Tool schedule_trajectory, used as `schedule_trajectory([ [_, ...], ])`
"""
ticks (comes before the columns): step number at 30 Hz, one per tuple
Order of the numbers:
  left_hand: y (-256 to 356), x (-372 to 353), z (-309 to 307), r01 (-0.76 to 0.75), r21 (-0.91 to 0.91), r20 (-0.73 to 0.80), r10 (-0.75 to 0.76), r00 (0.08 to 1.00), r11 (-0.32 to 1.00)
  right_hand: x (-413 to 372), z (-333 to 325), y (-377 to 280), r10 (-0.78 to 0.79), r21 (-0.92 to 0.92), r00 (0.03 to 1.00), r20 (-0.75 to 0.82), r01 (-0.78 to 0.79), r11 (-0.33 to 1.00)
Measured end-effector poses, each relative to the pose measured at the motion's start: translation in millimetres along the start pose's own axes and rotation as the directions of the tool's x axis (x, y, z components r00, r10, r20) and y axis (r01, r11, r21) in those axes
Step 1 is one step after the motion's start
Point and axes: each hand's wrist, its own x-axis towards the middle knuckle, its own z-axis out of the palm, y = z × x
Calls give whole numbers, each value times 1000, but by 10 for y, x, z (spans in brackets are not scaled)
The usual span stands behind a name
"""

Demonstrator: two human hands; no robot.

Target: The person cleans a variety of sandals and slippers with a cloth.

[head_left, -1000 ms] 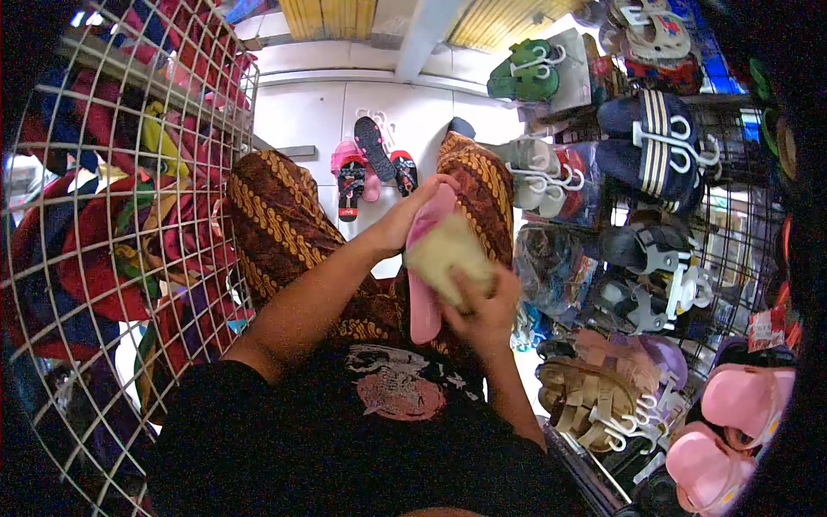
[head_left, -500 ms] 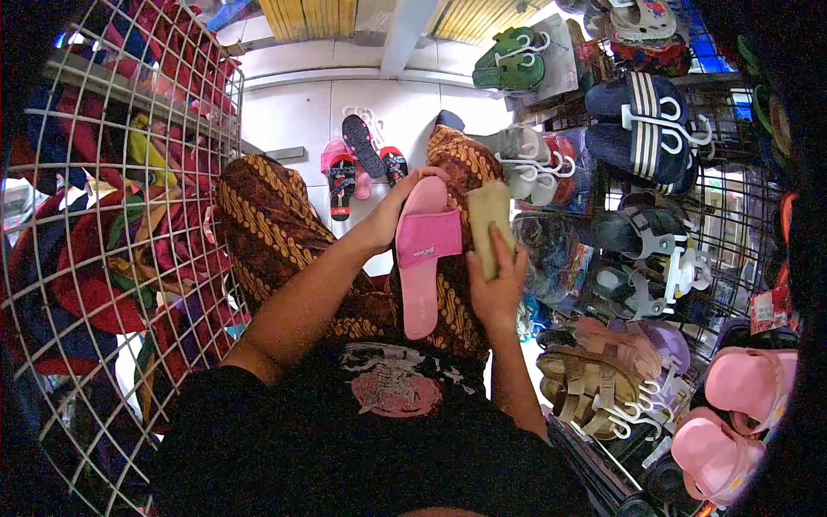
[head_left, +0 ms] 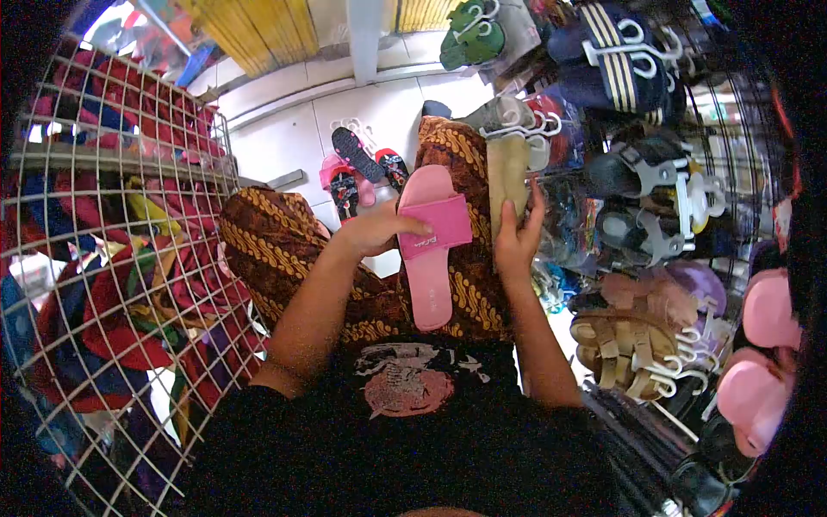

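My left hand (head_left: 376, 233) grips a pink slide sandal (head_left: 431, 293) at the side of its darker pink strap, the thumb lying on top of the strap. The sandal is toe up above my lap, insole facing me. To its right, my right hand (head_left: 517, 246) holds a beige, oblong cloth-like pad (head_left: 508, 177), thumb against its face and fingers around its right edge. The pad is apart from the sandal. What it is made of I cannot make out.
Several sandals (head_left: 362, 155) lie on the white tiled floor (head_left: 276, 146) ahead. A wire grid (head_left: 129, 258) with colourful goods stands at left. On the right hang navy striped slides (head_left: 620, 60), tan sandals (head_left: 624, 345) and pink clogs (head_left: 758, 396).
My left hand has shifted from the sandal's toe end down to its strap. My right hand and the beige pad have moved slightly right, and the view has turned a little.
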Motion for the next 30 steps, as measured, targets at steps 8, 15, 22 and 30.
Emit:
schedule_trajectory([
  [8, -25, 98, -35, -14, -203, -51, 4, 999, 979, 102, 52, -8, 65, -6, 997, -50, -66, 998],
  [15, -13, 28, 89, -65, 344, -229, 150, 962, 937, 258, -166, -451, -16, -189, 995, 99, 34, 981],
  [22, -139, 42, 363, -194, 644, -74, 313, 947, 740, 344, -160, -736, -171, -292, 950, 262, 247, 924],
  [30, -168, 39, 296, -260, 635, -23, 355, 935, 727, 416, -217, -611, -103, -424, 883, 458, 319, 848],
])
